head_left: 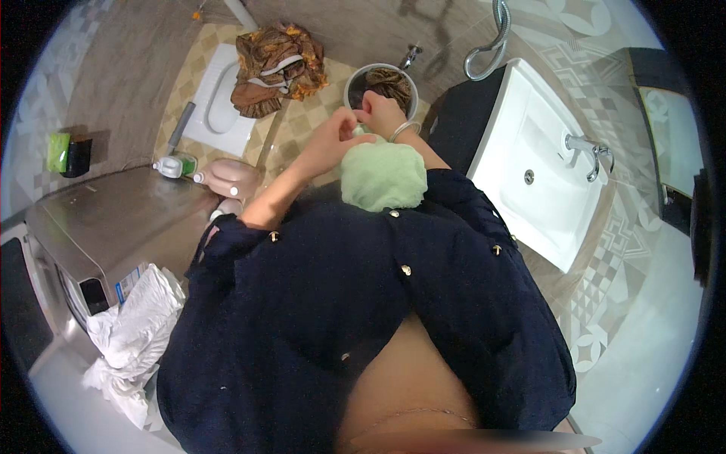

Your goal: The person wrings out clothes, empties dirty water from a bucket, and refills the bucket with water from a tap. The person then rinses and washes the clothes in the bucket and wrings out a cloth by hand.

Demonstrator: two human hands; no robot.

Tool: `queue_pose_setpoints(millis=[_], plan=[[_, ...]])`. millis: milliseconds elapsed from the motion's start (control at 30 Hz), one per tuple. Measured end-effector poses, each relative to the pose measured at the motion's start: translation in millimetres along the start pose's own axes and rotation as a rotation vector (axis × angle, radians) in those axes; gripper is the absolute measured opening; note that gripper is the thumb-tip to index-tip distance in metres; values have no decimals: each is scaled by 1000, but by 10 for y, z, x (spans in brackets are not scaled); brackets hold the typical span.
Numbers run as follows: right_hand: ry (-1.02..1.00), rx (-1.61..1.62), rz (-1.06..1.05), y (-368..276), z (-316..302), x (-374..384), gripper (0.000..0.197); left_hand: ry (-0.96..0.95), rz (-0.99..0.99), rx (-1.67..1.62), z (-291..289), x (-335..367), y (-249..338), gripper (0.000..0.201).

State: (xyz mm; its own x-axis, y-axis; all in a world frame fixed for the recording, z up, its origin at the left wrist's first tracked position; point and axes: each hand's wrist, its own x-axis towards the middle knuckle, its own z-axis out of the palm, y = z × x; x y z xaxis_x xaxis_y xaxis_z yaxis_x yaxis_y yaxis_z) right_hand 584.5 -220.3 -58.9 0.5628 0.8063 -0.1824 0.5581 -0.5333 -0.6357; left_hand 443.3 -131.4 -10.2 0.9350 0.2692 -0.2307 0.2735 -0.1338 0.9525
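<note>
Green cloth (382,178) bunched below both hands; left hand (333,140) and right hand (380,112) fingers pinched shut on its top edge.

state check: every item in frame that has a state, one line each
left hand: gripping green cloth
right hand: gripping green cloth
green cloth: bunched, held up
bucket: holds brown fabric
brown patterned cloth: heaped on floor
sink: dry, tap off
white cloth: crumpled on washer
</note>
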Motion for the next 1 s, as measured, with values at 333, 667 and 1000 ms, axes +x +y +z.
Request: queue_pose_setpoints(millis=[333,667,1000], plan=[[-135,-12,27,-7,35,144,28,-31,253,-26,-111,-14,-40,17],[-113,849,-13,491,261,163,15,-55,-31,-74,174,436,177,26],[389,194,183,154,-8,176,31,205,-99,-299,231,85,57,31]])
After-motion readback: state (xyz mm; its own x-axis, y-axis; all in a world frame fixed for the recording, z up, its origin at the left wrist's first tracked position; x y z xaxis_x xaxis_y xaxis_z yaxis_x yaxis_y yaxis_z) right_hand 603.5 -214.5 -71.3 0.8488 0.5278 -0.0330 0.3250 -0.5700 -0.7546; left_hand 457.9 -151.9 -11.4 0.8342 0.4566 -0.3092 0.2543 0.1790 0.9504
